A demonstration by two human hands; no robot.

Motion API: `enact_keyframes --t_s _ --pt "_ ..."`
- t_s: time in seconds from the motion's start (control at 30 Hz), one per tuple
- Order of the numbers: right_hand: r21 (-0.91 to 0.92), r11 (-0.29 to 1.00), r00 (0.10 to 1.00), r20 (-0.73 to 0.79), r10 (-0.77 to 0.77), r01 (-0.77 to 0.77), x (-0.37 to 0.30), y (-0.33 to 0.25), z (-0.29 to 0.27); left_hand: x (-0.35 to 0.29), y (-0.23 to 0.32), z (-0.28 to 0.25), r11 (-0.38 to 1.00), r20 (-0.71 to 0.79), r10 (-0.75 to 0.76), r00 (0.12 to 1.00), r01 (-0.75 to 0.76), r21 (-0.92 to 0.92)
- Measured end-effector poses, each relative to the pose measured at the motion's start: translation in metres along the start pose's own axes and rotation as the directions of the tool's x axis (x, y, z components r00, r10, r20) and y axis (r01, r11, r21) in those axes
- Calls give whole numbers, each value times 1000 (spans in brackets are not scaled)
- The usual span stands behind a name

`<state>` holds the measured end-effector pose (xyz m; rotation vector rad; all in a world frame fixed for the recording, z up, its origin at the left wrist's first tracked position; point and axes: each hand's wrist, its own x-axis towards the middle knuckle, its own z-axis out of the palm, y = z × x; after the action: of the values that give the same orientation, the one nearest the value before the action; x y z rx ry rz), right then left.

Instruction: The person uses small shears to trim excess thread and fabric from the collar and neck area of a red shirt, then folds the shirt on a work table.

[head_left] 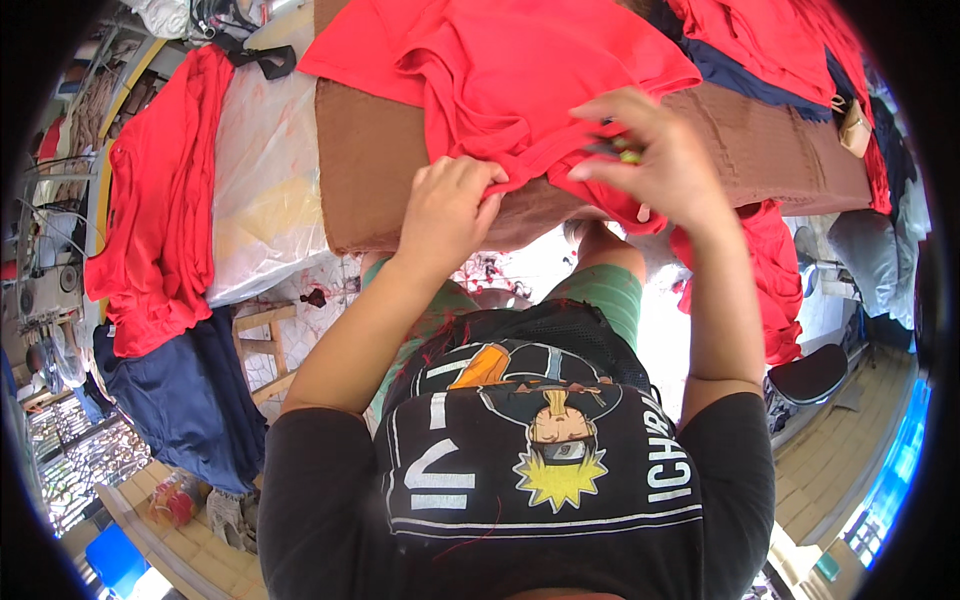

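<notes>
- Brown cloth covers one table [360, 165], the landmark I work from on my remote feed.
- On the table I count one red garment [530, 80], spread out, its gathered lower part bunched at the near edge.
- At that near edge I have one left hand [445, 205], thumb and fingers pinched on the garment's gathered fabric.
- Right of it, over the same edge, I have one right hand [665, 160], motion-blurred: it holds one small tool [628, 156], dark and yellow-green, with thumb and forefinger standing apart. Whether its fingertips touch the garment, I cannot tell.
- Left of the table I see one plastic-covered surface [265, 170], with one red heap [170, 190] draped along its far side; its layers are too merged to count.
- Below that heap hangs one navy cloth [185, 395].
- At the table's right end lies one red pile [750, 50] over dark blue fabric [760, 88].
- Below the table's right part I see one hanging red cloth [765, 285] and, just beside it, one black seat [808, 375].
</notes>
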<state>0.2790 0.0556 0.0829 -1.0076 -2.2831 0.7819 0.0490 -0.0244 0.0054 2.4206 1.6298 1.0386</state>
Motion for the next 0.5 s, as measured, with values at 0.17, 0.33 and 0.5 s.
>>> enact_keyframes --t_s 0.17,0.33,0.5 --pt "230 973 996 -89 3 18 7 30 39 36 9 -35 699 -136 -423 896 228 -677" --pt "558 827 993 -42 114 -71 13 28 1 35 -9 -34 515 30 -458 888 293 -805" --pt "565 820 980 -95 176 -93 12 33 -1 35 2 -34 391 192 -400 896 356 -849"
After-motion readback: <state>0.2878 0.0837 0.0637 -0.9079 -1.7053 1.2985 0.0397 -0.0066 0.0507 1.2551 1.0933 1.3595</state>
